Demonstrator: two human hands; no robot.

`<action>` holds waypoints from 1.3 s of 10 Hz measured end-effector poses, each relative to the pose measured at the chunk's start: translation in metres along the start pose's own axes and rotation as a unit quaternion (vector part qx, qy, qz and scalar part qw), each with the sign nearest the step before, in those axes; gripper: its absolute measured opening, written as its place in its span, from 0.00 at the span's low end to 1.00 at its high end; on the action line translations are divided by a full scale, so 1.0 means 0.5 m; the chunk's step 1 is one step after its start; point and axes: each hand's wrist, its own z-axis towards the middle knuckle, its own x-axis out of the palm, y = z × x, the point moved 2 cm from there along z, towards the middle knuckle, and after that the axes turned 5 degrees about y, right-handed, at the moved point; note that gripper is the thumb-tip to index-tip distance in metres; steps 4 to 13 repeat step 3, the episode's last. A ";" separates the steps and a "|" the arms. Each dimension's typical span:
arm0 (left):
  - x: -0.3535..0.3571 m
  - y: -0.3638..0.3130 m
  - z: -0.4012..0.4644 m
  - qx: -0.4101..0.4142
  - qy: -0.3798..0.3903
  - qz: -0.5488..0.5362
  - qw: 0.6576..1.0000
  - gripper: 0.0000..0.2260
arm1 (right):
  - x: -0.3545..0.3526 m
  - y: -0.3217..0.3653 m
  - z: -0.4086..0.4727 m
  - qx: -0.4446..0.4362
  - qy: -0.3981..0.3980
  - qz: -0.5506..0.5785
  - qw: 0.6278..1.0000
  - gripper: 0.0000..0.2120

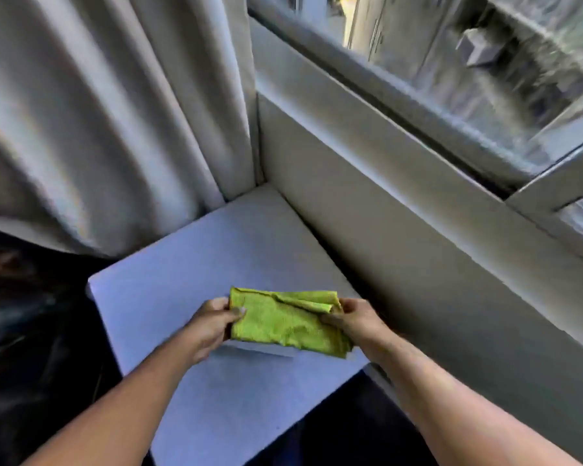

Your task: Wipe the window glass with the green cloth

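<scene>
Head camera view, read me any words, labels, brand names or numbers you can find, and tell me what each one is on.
None can be read.
green cloth, held between the left hand and right hand: plain, no tag or print showing.
curtain, white surface and window glass: no lettering; the scene behind the glass is too blurred to tell.
</scene>
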 end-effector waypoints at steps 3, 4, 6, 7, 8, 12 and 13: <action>-0.190 0.183 0.189 -0.009 -0.234 0.144 0.961 0.14 | 0.180 -0.184 0.216 0.038 -0.120 -0.051 0.991 0.21; -0.190 0.183 0.189 -0.009 -0.234 0.144 0.961 0.14 | 0.180 -0.184 0.216 0.038 -0.120 -0.051 0.991 0.21; -0.190 0.183 0.189 -0.009 -0.234 0.144 0.961 0.14 | 0.180 -0.184 0.216 0.038 -0.120 -0.051 0.991 0.21; -0.190 0.183 0.189 -0.009 -0.234 0.144 0.961 0.14 | 0.180 -0.184 0.216 0.038 -0.120 -0.051 0.991 0.21; -0.190 0.183 0.189 -0.009 -0.234 0.144 0.961 0.14 | 0.180 -0.184 0.216 0.038 -0.120 -0.051 0.991 0.21; -0.190 0.183 0.189 -0.009 -0.234 0.144 0.961 0.14 | 0.180 -0.184 0.216 0.038 -0.120 -0.051 0.991 0.21; -0.190 0.183 0.189 -0.009 -0.234 0.144 0.961 0.14 | 0.180 -0.184 0.216 0.038 -0.120 -0.051 0.991 0.21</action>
